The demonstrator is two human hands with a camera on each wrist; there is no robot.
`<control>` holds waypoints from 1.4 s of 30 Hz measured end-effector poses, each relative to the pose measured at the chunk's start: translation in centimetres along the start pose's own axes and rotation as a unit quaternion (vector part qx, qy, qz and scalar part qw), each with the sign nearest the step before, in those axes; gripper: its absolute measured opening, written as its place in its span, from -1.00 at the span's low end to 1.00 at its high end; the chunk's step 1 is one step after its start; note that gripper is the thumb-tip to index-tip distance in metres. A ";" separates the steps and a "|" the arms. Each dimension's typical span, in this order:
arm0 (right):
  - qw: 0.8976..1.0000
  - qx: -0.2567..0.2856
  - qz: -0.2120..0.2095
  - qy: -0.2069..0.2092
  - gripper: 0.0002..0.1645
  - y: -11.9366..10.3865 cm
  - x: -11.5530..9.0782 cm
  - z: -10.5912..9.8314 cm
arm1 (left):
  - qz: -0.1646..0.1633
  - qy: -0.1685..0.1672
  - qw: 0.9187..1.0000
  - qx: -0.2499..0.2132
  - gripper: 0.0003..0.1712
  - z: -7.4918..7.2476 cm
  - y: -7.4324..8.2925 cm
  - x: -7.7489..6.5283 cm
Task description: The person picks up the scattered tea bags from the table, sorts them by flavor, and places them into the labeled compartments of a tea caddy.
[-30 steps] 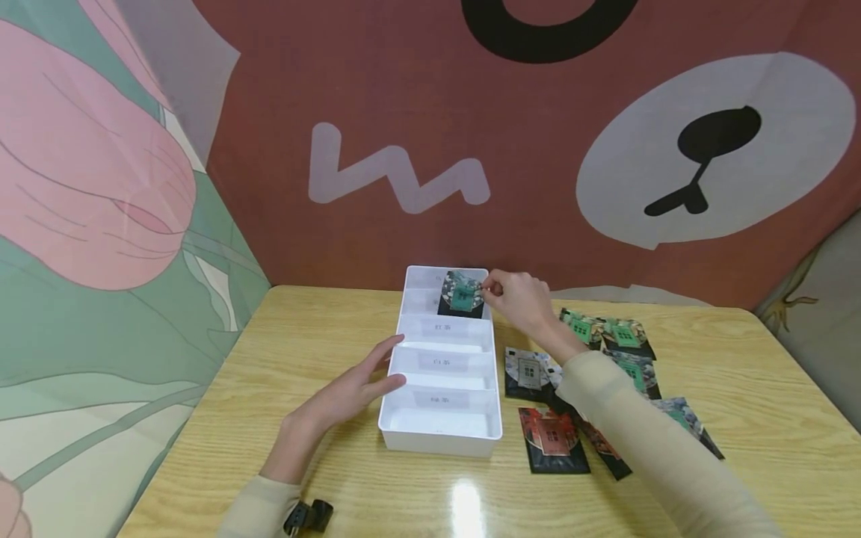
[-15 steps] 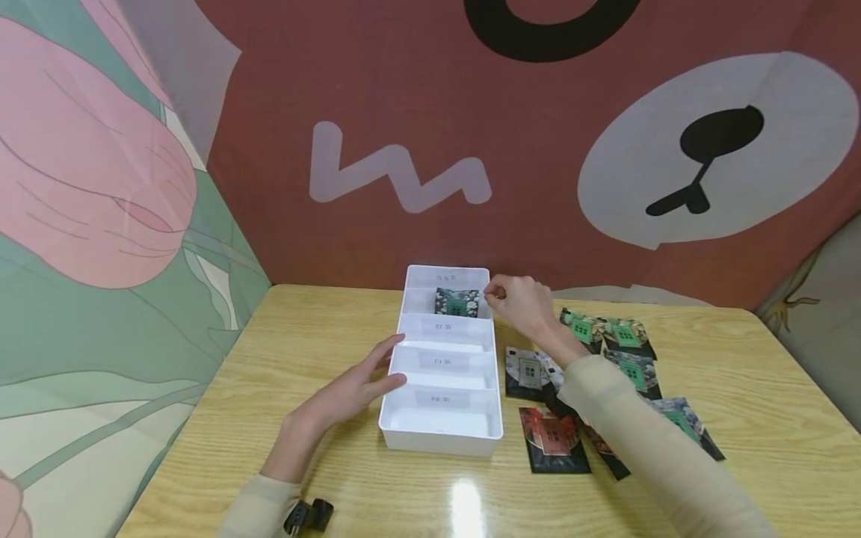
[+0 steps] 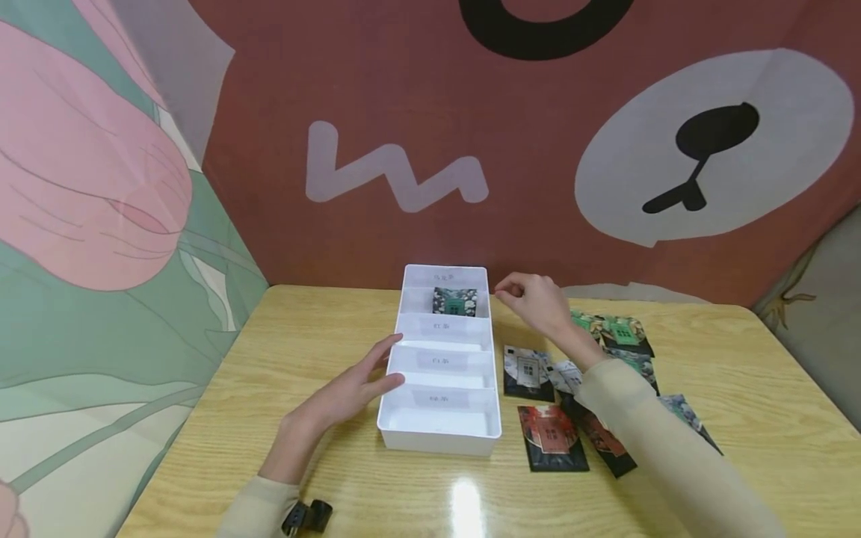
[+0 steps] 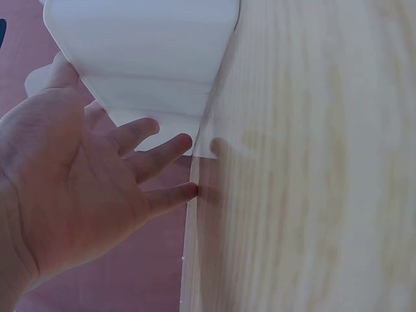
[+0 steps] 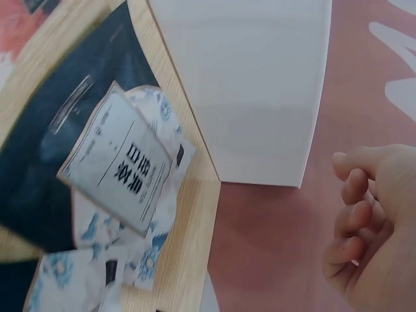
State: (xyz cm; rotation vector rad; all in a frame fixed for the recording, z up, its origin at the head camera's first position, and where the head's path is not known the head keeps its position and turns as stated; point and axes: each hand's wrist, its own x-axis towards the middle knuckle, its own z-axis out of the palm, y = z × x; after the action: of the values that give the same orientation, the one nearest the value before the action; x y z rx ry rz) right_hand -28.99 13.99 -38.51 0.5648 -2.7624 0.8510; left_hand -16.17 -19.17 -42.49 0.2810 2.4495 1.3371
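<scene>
The right hand point(image 3: 536, 300) has drawn back, fingers loosely curled around nothing, leaving the green-labelled packet point(image 3: 454, 302) to their left inside the white box point(image 3: 437, 442), seemingly placed; the left hand's point(image 3: 343, 394) relaxed fingers touch the box's side

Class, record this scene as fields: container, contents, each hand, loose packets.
Container: white divided box on a wooden table
Contents: one green-labelled packet, toward the far end
Left hand: touching the box's left side
Right hand: beside the box's far end, holding nothing
Loose packets: red-labelled packets, grey-labelled packets, green-labelled packets, right of the box
</scene>
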 end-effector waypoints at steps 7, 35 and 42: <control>1.000 -0.001 0.000 0.008 -0.73 1.5 -0.6 -0.8 | 0.008 -0.002 1.000 -0.007 -0.22 0.0 0.0 -0.1; 0.996 -0.022 0.078 -0.025 -0.49 7.7 -3.6 -4.6 | 0.008 -0.004 1.000 -0.001 -0.20 0.0 0.1 -0.1; 0.995 -0.024 0.093 -0.025 -0.44 9.7 -4.4 -5.4 | 0.006 -0.004 1.000 0.000 -0.20 0.0 0.0 -0.1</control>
State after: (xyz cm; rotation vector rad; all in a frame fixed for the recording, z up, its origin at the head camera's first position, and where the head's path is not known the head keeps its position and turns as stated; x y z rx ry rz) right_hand -28.56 25.80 -40.20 0.3274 -2.9076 0.8144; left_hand -16.08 -19.24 -42.46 0.3016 2.4457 1.3374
